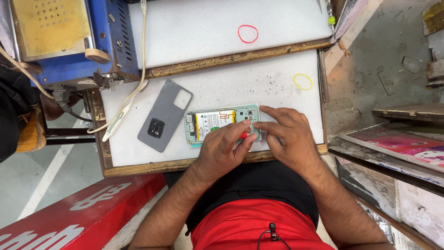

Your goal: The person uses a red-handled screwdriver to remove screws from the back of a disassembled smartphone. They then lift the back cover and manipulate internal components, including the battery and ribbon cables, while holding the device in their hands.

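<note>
On white foam mat (pixel 277 92), hands press opened phone (pixel 212 122).

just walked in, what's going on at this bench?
A person is working on an opened phone lying on a white foam pad, its back off and battery showing. The left hand pinches a small red-handled tool over the phone's right end; the right hand steadies that end with fingertips on its edge. The removed grey back cover lies just left of the phone. Tiny screws are scattered above it, near a yellow rubber band.
</note>
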